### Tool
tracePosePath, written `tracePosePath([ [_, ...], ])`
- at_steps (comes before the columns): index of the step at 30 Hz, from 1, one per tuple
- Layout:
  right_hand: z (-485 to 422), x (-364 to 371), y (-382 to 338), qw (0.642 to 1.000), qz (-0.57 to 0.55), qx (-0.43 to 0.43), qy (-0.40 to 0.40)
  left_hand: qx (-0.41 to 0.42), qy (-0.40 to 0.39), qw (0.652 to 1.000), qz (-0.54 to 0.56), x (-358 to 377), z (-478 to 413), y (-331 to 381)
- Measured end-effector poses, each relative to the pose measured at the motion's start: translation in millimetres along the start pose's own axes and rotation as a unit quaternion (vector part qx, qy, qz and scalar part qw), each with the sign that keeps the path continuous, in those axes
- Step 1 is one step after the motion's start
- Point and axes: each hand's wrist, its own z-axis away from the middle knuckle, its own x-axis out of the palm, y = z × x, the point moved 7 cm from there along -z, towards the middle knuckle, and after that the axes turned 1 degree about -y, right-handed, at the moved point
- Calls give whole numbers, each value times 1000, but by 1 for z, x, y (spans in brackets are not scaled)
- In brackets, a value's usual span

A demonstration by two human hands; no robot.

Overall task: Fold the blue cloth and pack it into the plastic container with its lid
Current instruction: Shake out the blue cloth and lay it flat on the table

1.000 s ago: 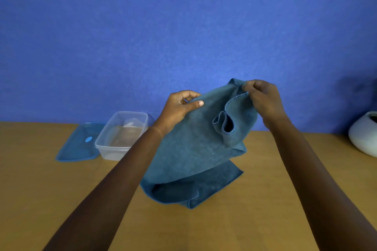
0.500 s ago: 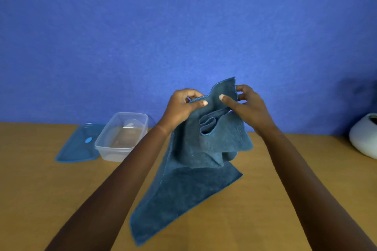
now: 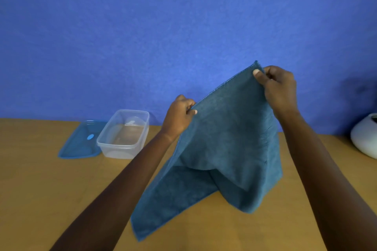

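The blue cloth [image 3: 224, 140] hangs in the air above the wooden table, stretched along its top edge. My left hand [image 3: 179, 117] pinches the lower left end of that edge. My right hand [image 3: 277, 85] pinches the higher right corner. The cloth's lower corners drape down and touch the table near me. A clear plastic container [image 3: 124, 134] stands open and empty at the back left of the table. Its blue lid [image 3: 79, 140] lies flat beside it on the left, touching its side.
The wooden table [image 3: 40, 189] runs to a blue wall [image 3: 163, 26] behind. A white rounded vase [image 3: 365, 138] sits at the far right edge.
My hands have moved apart: the right one rose up and to the right, the left one dropped a little. The bunched cloth has opened out into a flat hanging sheet.
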Motion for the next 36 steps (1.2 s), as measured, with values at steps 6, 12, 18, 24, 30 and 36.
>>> tracePosePath([
  [6,-6,-31,0,999,1,-5,53,-74,-46,995,-43,14,17,-39],
  [12,-3,-59,3,987,105,-12,121,-134,-15,990,44,0,24,-51],
  [18,6,-52,-2,984,122,-17,130,-85,34,992,82,-20,3,-11],
  [24,20,-8,-13,992,113,-28,45,-15,37,990,132,-23,-17,49],
  [30,34,25,-25,995,77,-57,-28,47,37,990,126,-26,-20,92],
  [36,41,35,-27,993,-59,-20,-99,36,53,986,151,-34,-20,89],
])
